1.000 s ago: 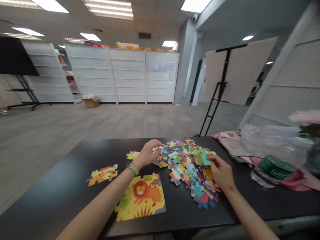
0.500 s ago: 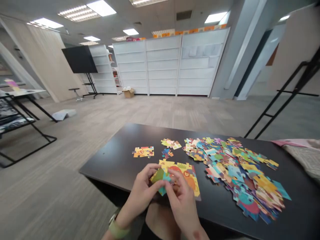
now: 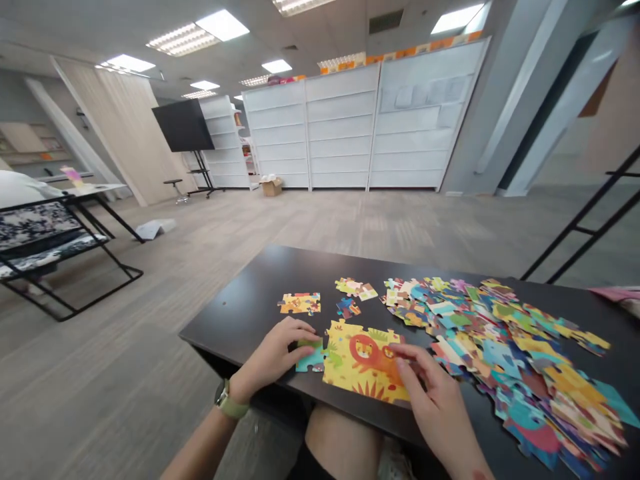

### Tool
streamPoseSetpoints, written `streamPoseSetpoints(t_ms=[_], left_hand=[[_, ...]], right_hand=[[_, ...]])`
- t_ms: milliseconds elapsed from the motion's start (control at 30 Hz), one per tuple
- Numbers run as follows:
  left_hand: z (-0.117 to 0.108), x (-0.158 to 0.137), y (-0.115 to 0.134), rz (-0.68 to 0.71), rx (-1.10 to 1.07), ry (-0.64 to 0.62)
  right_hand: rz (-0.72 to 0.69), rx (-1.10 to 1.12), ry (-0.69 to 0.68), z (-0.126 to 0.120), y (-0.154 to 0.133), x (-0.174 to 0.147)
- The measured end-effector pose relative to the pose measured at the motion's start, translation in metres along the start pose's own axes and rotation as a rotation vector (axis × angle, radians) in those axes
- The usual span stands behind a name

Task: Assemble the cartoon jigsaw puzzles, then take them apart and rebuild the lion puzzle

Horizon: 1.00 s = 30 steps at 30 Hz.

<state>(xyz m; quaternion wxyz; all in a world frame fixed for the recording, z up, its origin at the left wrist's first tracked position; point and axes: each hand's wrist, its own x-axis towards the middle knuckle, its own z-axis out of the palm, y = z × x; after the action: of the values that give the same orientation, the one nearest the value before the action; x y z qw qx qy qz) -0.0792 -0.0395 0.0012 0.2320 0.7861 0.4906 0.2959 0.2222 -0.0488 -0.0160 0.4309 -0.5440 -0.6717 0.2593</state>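
Note:
A joined puzzle section with lions on yellow (image 3: 367,367) lies flat near the table's front edge. At its left side is a teal-and-green puzzle piece (image 3: 311,361), with the fingers and thumb of my left hand (image 3: 273,353) closed over it. Whether that piece interlocks with the section I cannot tell. My right hand (image 3: 433,393) grips the section's right edge, fingertips bent onto the picture; part of that edge is hidden. Behind lie a small joined yellow strip (image 3: 300,303), a blue piece cluster (image 3: 347,308) and a pale green-and-cream cluster (image 3: 356,289).
A large heap of loose puzzle pieces (image 3: 505,360) covers the right of the black table (image 3: 250,287). Past the table are carpeted floor, white shelving (image 3: 340,133) and a screen on a stand (image 3: 183,127). A chair (image 3: 55,240) stands at the left.
Both hands were together holding pieces above the lion section. Now they are apart: the left is down on the teal piece, the right at the section's right edge. The view has shifted left.

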Motion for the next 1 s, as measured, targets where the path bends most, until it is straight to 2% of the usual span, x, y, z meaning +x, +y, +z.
streamPoseSetpoints(t_ms=[167,300,400,500,567,633,700,800,1000], left_hand=[[-0.005,-0.008,0.006,0.052,0.062,-0.020],[-0.003,-0.010,0.006,0.019,0.047,0.004],[0.000,-0.008,-0.002,-0.073,-0.043,0.119],[0.001,-0.003,-0.015,-0.237,-0.282,0.275],[-0.001,-0.002,-0.021,-0.300,-0.391,0.360],[-0.004,-0.004,-0.025,-0.322,-0.310,0.423],[-0.007,-0.010,-0.026,-0.320,-0.087,0.460],[-0.016,-0.025,-0.025,-0.255,0.132,0.415],[-0.036,-0.051,-0.013,-0.145,0.238,0.054]], right_hand=[[-0.024,-0.016,-0.028,0.001,0.001,0.000],[-0.045,-0.019,-0.027,0.000,0.001,0.000],[-0.056,-0.016,-0.030,0.000,0.000,-0.001],[-0.074,-0.008,-0.017,0.001,0.001,0.000],[-0.083,-0.004,-0.005,0.001,0.003,0.000],[-0.088,-0.006,0.003,0.002,0.006,0.001],[-0.099,-0.008,0.014,0.002,0.009,0.001],[-0.116,-0.003,0.018,0.003,0.012,0.002],[-0.092,0.013,0.009,0.003,0.011,0.001]])
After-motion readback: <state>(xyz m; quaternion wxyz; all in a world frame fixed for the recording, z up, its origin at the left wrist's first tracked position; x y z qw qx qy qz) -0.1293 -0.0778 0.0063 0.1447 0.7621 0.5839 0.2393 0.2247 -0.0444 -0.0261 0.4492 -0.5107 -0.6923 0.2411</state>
